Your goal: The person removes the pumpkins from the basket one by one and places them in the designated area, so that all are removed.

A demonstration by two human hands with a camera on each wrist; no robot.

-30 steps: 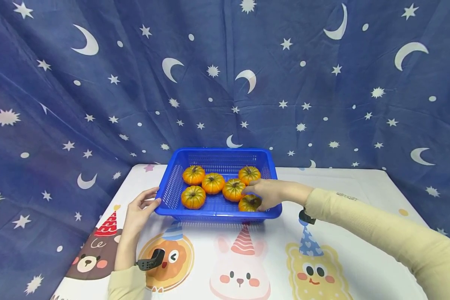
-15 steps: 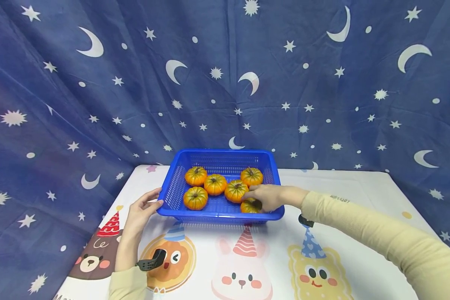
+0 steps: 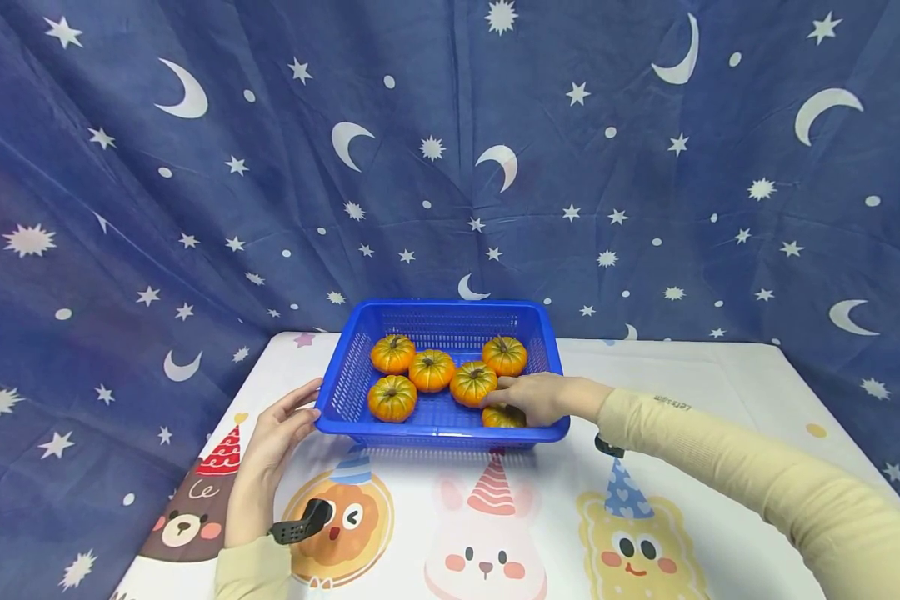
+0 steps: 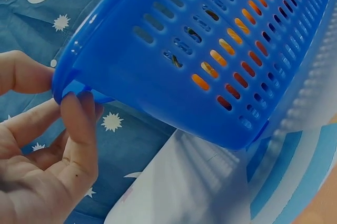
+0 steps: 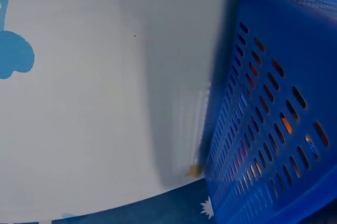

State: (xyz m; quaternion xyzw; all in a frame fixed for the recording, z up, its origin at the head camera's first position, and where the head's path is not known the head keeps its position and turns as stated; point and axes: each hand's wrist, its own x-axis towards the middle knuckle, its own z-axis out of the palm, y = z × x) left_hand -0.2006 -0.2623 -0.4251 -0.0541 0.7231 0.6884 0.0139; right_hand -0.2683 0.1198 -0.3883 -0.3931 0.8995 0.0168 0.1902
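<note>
A blue plastic basket with slotted walls holds several small orange pumpkins, among them a pumpkin at the front left. At the basket's left rim, my left hand pinches the edge between thumb and fingers; the left wrist view shows those fingertips right at the blue lip. My right hand reaches over the right side into the basket, its fingers curled over the front-right pumpkin, which is partly hidden beneath it. In the right wrist view only the basket's outer wall shows, without the hand.
The basket stands near the back of a table with a white cartoon-print cloth. Directly behind hangs a dark blue curtain with moons and stars. A wrist camera is strapped to the left wrist.
The head view has shifted slightly. My right hand has settled lower over the front-right pumpkin, covering more of it. My left hand stays at the left rim, its thumb a little lower.
</note>
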